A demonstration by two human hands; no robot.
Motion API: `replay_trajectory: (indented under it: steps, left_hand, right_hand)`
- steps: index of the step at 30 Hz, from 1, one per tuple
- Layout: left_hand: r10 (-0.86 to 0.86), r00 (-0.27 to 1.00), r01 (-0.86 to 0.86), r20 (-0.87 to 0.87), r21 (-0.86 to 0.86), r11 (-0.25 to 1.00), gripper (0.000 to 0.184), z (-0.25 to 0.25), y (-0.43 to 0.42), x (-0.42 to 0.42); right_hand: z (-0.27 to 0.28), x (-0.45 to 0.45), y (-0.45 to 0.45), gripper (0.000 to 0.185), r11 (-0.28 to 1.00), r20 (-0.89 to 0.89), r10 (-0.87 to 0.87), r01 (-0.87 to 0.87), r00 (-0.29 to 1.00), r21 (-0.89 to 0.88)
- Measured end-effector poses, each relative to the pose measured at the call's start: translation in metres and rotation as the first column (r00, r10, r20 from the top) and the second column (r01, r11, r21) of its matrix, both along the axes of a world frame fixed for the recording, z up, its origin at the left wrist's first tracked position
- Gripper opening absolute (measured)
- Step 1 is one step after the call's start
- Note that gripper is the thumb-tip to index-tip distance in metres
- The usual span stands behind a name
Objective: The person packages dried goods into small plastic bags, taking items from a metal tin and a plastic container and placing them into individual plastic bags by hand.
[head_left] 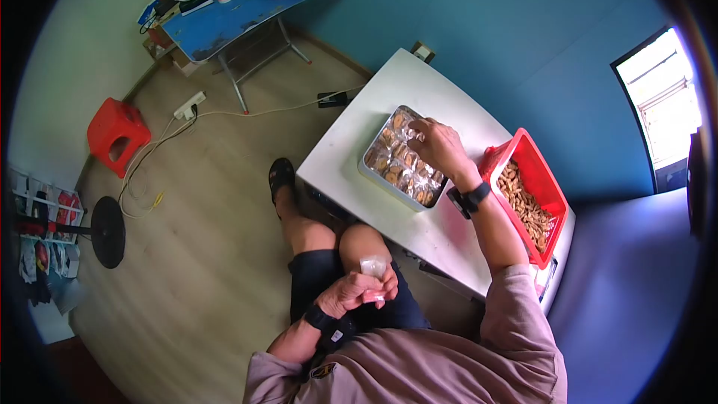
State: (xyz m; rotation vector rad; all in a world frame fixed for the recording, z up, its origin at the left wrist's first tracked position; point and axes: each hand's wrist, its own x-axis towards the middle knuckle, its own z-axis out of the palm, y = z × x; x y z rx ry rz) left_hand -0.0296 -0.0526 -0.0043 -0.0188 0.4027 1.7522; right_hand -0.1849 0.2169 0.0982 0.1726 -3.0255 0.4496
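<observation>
My left hand (350,293) is closed around small clear plastic bags (372,265), held over my lap near the knee. Over the far right part of a rectangular metal tin (364,172) is my right hand (443,148), its thumb and fingers apart and pointing down at the contents. Whether the fingertips touch a packet is hard to see. Rows of clear-wrapped packets (404,155) with brown, slice-like pieces fill the tin. To the right of my right forearm stands a red plastic basket (557,194) with many loose brown pieces (527,206) in it.
The tin and basket stand on a white table (340,142) against a blue wall. A blue folding table (247,19) with cups is at the back left. A red stool (118,135), a power strip (189,105) and cables lie leftward on the floor.
</observation>
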Motion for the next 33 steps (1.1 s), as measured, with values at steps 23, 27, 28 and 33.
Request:
replay_trajectory:
  steps: [23,27,28,33]
  left_hand:
    - [0.184,0.982,-0.182,0.043,-0.046,0.982,0.014,0.009,-0.007,-0.002]
    - [0.456,0.881,-0.468,-0.124,-0.1,0.878,0.018,0.034,-0.008,-0.008]
    - [0.499,0.848,-0.523,-0.178,-0.141,0.84,0.019,0.037,-0.009,-0.009]
    - [0.564,0.697,-0.695,-0.442,-0.225,0.683,0.028,0.071,-0.018,0.007]
  right_hand:
    - [-0.013,0.0,0.015,0.025,0.615,0.045,-0.167,0.139,0.985,-0.776]
    - [0.009,0.079,-0.026,0.022,0.057,0.227,-0.065,0.231,0.972,-0.971]
    - [0.013,0.099,-0.041,0.022,-0.073,0.249,-0.007,0.248,0.968,-0.966]
    - [-0.009,0.176,-0.093,0.022,-0.398,0.281,0.238,0.357,0.93,-0.845]
